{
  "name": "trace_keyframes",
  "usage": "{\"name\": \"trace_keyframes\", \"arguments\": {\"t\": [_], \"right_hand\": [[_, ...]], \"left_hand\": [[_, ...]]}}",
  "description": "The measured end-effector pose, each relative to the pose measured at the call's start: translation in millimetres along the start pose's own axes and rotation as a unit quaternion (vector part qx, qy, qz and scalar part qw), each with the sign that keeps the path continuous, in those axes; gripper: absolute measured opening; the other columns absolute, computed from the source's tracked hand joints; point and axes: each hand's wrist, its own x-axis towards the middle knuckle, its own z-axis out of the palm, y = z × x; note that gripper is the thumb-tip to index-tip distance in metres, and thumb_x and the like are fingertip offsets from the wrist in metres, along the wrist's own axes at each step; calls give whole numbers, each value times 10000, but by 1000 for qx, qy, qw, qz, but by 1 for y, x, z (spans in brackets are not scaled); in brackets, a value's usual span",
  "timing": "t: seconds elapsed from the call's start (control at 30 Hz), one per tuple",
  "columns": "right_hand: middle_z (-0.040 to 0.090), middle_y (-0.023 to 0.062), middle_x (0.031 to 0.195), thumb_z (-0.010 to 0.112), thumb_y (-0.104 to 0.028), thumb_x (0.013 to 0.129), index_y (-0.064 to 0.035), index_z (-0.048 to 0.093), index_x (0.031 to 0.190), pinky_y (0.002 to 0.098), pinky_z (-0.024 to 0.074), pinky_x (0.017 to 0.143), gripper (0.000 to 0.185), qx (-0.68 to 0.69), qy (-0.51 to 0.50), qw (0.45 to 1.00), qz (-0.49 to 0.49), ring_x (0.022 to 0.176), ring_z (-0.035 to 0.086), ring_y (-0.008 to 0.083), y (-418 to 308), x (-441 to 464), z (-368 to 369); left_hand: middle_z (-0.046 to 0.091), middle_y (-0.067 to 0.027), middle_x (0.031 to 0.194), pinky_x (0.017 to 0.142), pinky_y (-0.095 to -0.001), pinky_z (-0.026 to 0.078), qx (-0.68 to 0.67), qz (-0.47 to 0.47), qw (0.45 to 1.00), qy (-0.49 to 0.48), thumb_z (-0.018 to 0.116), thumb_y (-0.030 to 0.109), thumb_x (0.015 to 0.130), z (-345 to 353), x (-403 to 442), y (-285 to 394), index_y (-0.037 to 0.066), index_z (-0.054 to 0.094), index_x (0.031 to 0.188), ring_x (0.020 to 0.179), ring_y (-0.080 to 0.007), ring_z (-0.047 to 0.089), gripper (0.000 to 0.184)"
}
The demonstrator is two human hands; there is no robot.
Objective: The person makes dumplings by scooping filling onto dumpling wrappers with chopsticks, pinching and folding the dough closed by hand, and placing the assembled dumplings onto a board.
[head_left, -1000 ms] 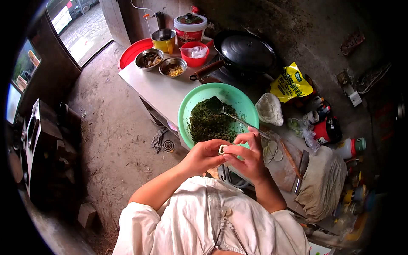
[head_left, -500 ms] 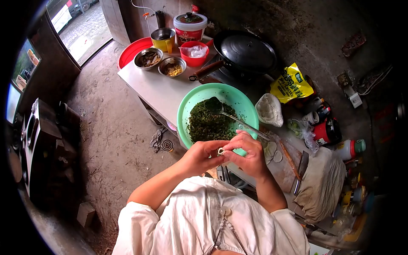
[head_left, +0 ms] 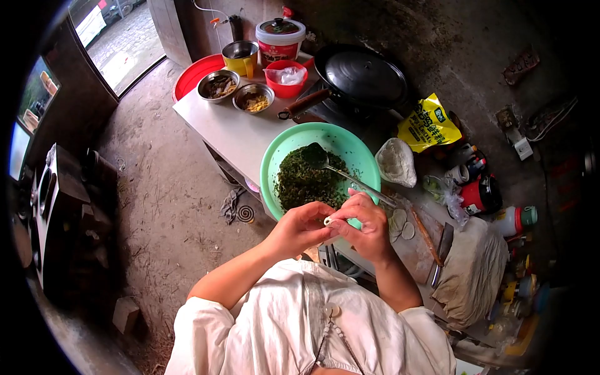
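My left hand point(head_left: 300, 230) and my right hand point(head_left: 365, 230) meet at the near rim of a green bowl point(head_left: 370, 153). Between their fingertips they pinch a small dumpling point(head_left: 328, 220); only a pale folded edge of its dough shows, the rest being covered by fingers. Chopped dark green filling point(head_left: 300, 178) lies in the bowl, with a long-handled metal spoon point(head_left: 359, 182) resting in it and over the rim. Right of my right hand, several round dough wrappers point(head_left: 398, 219) lie on a floured board point(head_left: 417, 262), beside a wooden rolling pin point(head_left: 426, 235) and a knife point(head_left: 443, 249).
A lidded black wok point(head_left: 362, 75) stands behind the bowl. Further left are two metal bowls point(head_left: 253, 99) of food and a red basin point(head_left: 287, 84). A flour bag point(head_left: 396, 161), a yellow packet point(head_left: 430, 125), jars and a beige cloth point(head_left: 475, 269) line the right.
My fingers have shifted slightly along the dumpling's edge, and its visible pale fold sits a little further right. The bowl, spoon and wrappers have stayed in place.
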Motion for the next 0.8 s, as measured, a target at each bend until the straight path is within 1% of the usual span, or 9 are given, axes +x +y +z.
{"name": "trace_keyframes", "arguments": {"t": [0.07, 0.2, 0.43, 0.53, 0.6, 0.63, 0.67, 0.73, 0.8], "right_hand": [[566, 18, 732, 689, -121, 693, -90, 626, 773, 409, 355, 909, 107, -19, -6, 1000, -13, 733, 562, 180, 0, 0, 2], [545, 11, 761, 662, -105, 708, -102, 609, 753, 414, 323, 930, 70, -39, -14, 999, -15, 740, 541, 180, -6, 1, 2], [525, 15, 789, 637, -110, 722, -114, 590, 781, 431, 330, 899, 75, -68, -63, 995, -28, 774, 527, 199, -6, 1, 2], [523, 22, 789, 610, -156, 755, -94, 563, 773, 411, 349, 859, 80, -88, -63, 993, -46, 762, 525, 215, -7, 5, 0], [513, 53, 767, 575, -195, 786, -76, 529, 737, 383, 365, 779, 137, -82, -16, 996, -16, 731, 511, 242, -7, 9, -5], [494, 69, 701, 555, -208, 799, -71, 505, 696, 364, 360, 678, 179, -167, -88, 980, -67, 675, 499, 246, -2, 11, -15], [494, 69, 701, 555, -208, 799, -71, 505, 696, 364, 360, 678, 179, -167, -88, 980, -67, 675, 499, 246, -2, 12, -15], [474, 63, 639, 560, -194, 790, -72, 484, 665, 360, 353, 634, 190, -227, -153, 955, -115, 620, 485, 244, -5, 14, -16], [475, 48, 616, 568, -180, 781, -73, 479, 652, 347, 358, 619, 190, -242, -157, 949, -127, 600, 493, 227, -6, 15, -16]], "left_hand": [[557, -36, 916, 737, -224, 463, -20, 23, 999, -9, 556, 51, 837, 1, 0, 0, -32, 480, 1031, 841, -77, 545, 225], [565, -40, 916, 741, -227, 462, -39, 10, 999, -18, 553, 47, 831, 0, -1, -2, -41, 477, 1054, 846, -81, 549, 251], [580, -45, 914, 734, -219, 455, 21, -28, 999, -29, 566, 90, 827, -2, -4, 0, -56, 493, 1067, 849, -77, 546, 290], [588, -44, 903, 723, -210, 448, 30, -51, 998, -24, 589, 147, 831, -2, -6, 3, -57, 508, 1068, 837, -67, 538, 322], [592, -43, 900, 717, -207, 445, 33, -70, 997, -18, 600, 178, 832, -2, -6, 6, -57, 515, 1070, 828, -62, 534, 345], [594, -41, 894, 712, -207, 444, 39, -79, 996, -20, 605, 204, 831, -2, -7, 6, -58, 522, 1066, 818, -59, 532, 362], [597, -39, 888, 707, -207, 443, 47, -89, 995, -23, 611, 230, 830, -3, -7, 7, -59, 530, 1062, 807, -56, 529, 380], [598, -38, 881, 701, -210, 442, 66, -92, 993, -27, 608, 234, 831, -4, -6, 8, -62, 535, 1051, 798, -57, 527, 375], [600, -36, 875, 696, -212, 442, 86, -95, 991, -30, 605, 238, 833, -4, -6, 8, -64, 541, 1040, 788, -58, 524, 372]]}}
